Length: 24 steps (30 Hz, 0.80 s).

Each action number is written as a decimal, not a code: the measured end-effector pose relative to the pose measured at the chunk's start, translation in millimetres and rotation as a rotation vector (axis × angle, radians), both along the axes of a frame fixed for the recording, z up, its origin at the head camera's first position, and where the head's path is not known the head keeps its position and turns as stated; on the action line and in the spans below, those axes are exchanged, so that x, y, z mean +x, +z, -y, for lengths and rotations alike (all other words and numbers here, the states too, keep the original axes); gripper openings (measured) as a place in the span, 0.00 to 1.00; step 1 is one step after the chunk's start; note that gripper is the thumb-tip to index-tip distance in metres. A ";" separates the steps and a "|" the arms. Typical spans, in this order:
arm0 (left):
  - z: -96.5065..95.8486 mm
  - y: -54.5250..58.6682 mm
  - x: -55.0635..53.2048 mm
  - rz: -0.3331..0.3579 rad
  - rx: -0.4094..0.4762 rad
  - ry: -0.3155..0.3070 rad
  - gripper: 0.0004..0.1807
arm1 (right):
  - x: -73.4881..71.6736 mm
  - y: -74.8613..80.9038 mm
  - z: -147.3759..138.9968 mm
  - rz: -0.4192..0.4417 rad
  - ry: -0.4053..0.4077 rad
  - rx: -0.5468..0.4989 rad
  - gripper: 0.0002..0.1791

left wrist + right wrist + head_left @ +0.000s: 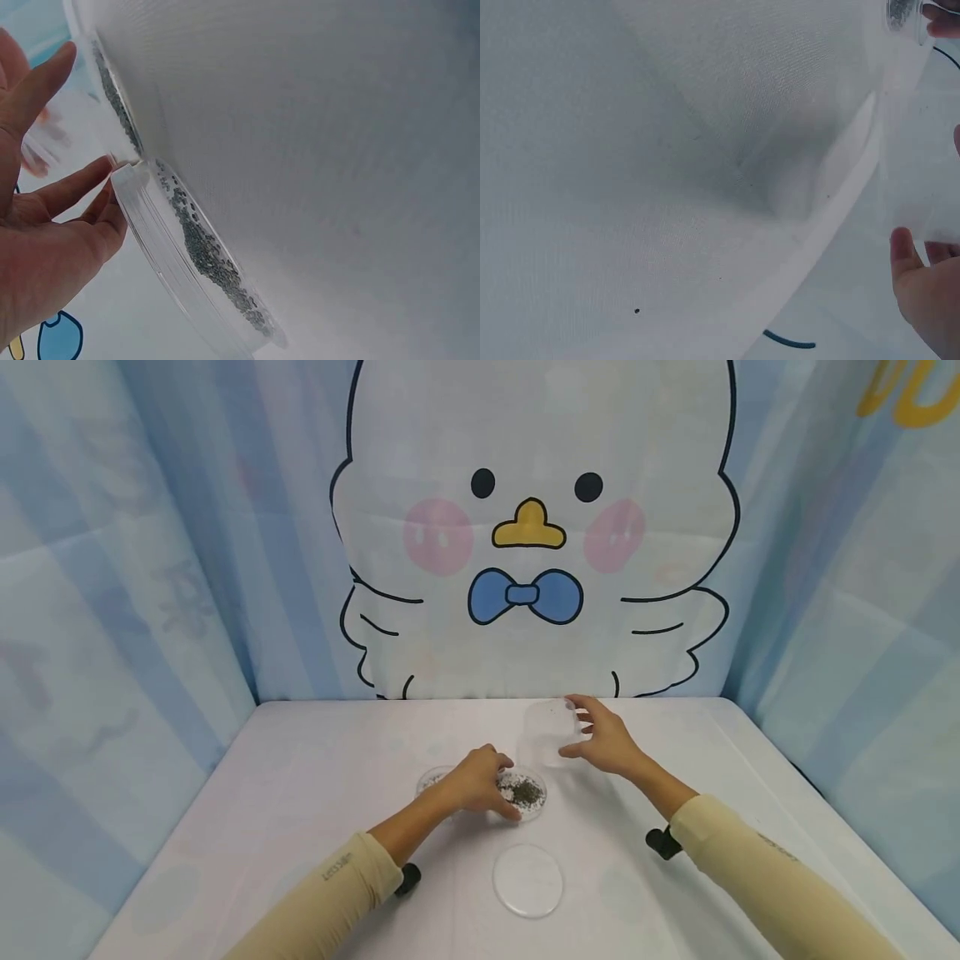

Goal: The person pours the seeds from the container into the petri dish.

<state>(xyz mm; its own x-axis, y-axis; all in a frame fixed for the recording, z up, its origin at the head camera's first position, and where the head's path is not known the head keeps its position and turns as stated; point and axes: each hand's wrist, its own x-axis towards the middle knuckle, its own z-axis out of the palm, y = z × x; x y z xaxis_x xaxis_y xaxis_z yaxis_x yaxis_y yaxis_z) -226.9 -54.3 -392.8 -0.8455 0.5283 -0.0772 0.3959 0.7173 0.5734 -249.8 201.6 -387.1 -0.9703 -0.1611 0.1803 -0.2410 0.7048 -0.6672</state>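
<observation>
My left hand (pixel 477 781) spans the right-hand petri dish (pixel 522 793), thumb and fingertips right at opposite sides of its rim. That uncovered dish holds white and dark green-grey granules. Close on its left, partly hidden by the hand, stands a second petri dish (pixel 202 255) with similar dark granules and what looks like a lid on. My right hand (pixel 603 739) grips a clear plastic container (pixel 550 731) by its right side, raised over the back of the table and tilted. A few dark specks cling to its wall. Its opening is hard to make out.
A clear round lid (pixel 527 881) lies flat on the white tablecloth (pixel 337 760), in front of the uncovered dish. A small dark speck (pixel 637 310) lies on the cloth. Behind the table hangs a printed cloth backdrop (pixel 532 643), with curtains at both sides.
</observation>
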 end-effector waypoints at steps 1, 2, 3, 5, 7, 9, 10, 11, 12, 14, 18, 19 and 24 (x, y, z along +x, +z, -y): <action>-0.2 0.0 0.4 -0.001 -0.002 0.001 0.46 | -2.5 -1.6 -1.8 0.033 -0.003 -0.024 0.51; -0.6 0.0 0.6 -0.001 -0.005 0.004 0.46 | -4.8 -3.0 -3.1 0.062 -0.002 -0.042 0.51; -0.9 -0.1 0.5 -0.001 -0.007 0.007 0.46 | -7.1 -4.0 -4.0 0.089 0.001 -0.062 0.51; -1.1 0.2 0.7 0.004 -0.005 0.008 0.46 | -10.1 -5.2 -5.3 0.127 0.009 -0.092 0.51; -1.6 1.2 1.4 0.010 -0.001 0.013 0.46 | -11.3 -5.5 -6.4 0.148 0.021 -0.107 0.50; -1.9 1.6 1.7 0.012 0.003 0.016 0.46 | -12.3 -6.7 -8.4 0.166 0.027 -0.115 0.50; -2.0 1.7 2.0 0.013 0.004 0.017 0.46 | -12.7 -7.7 -9.6 0.173 0.028 -0.111 0.50; -2.1 1.7 2.1 0.013 0.006 0.016 0.46 | -13.3 -9.0 -11.0 0.178 0.027 -0.102 0.50; -2.1 1.6 2.3 0.011 0.005 0.015 0.46 | -14.0 -10.5 -12.5 0.185 0.025 -0.096 0.50; -2.4 1.1 2.5 0.010 0.009 0.010 0.46 | -15.2 -14.0 -15.7 0.195 0.018 -0.084 0.51; -1.8 -0.5 1.7 0.010 0.014 0.001 0.46 | -17.4 -20.1 -18.9 0.191 -0.005 -0.048 0.53; -1.2 -1.0 1.2 0.010 0.018 0.002 0.46 | -16.9 -20.7 -18.2 0.175 -0.019 -0.040 0.54; -1.8 -5.6 -0.4 0.008 0.021 0.005 0.46 | 4.1 -17.9 -12.0 -0.046 -0.118 -0.011 0.44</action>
